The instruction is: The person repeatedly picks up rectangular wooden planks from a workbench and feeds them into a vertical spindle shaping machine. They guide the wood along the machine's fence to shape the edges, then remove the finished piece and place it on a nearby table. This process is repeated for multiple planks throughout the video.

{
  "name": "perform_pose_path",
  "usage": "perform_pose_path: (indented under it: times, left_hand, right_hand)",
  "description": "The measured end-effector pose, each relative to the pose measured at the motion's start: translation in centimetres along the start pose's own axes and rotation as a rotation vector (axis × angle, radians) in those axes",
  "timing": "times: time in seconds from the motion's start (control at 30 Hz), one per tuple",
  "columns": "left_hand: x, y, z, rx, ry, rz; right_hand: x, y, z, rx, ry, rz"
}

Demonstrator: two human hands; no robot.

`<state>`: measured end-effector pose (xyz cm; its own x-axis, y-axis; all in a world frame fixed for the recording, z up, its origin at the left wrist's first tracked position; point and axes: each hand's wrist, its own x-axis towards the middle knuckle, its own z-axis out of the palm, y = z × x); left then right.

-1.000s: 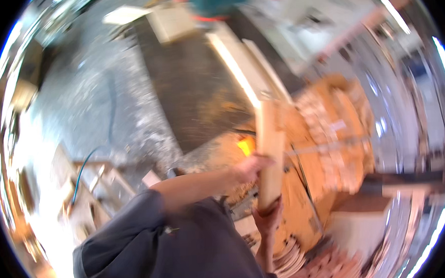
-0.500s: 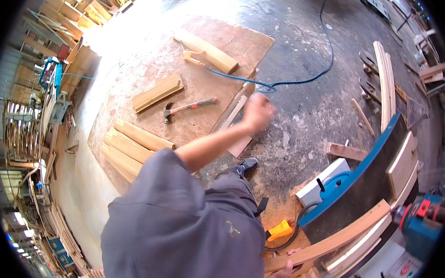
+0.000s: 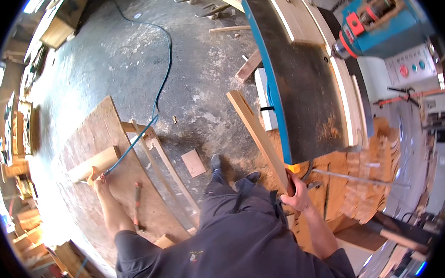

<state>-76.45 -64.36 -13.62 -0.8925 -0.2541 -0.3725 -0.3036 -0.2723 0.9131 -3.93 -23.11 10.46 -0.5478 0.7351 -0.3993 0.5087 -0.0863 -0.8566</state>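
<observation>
My left hand (image 3: 99, 183) reaches out to the low plywood-topped surface (image 3: 81, 141) and is closed round the small air blow gun (image 3: 91, 176) at the end of a blue hose. A squared wooden block (image 3: 95, 164) lies right beside it. Nearer me on the same surface is a claw hammer (image 3: 137, 201) with an orange and black handle. On the other side, my right hand (image 3: 298, 195) grips the lower end of a long wooden rail (image 3: 260, 137). The rail slants up and away from me, in front of the machine table's blue edge.
To the right stands a machine with a dark table (image 3: 305, 84), a blue drill head (image 3: 372, 25) and a button panel (image 3: 411, 68). The blue hose (image 3: 166, 76) loops across the floor. Sawdust (image 3: 375, 176) and a flat wood offcut (image 3: 193, 163) lie near my feet.
The view has turned toward the machine. My left hand has gone from above the floor to the air blow gun and closed on it. My right hand has brought the rail off the machine table.
</observation>
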Motion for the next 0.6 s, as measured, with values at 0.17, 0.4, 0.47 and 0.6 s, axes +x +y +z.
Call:
perform_pose_path:
  times: [0.17, 0.4, 0.47, 0.6]
  left_hand:
    - [-2.1, 4.6, -1.5, 0.240, 0.071, -0.201]
    - [-1.9, 3.3, 0.1, 0.672, 0.228, -0.109]
    - [-1.7, 3.7, 0.3, 0.547, 0.233, -0.071]
    - [-4.6, 5.7, -2.6, 0.122, 0.127, 0.051]
  right_hand:
    - [-1.3, 2.8, 1.9, 0.034, 0.073, 0.055]
    - [-0.8, 4.7, 2.4, -0.230, 0.183, -0.027]
    - [-1.0, 5.0, 2.3, -0.327, 0.207, -0.035]
    - [-1.2, 6.0, 3.0, -0.501, 0.152, 0.170]
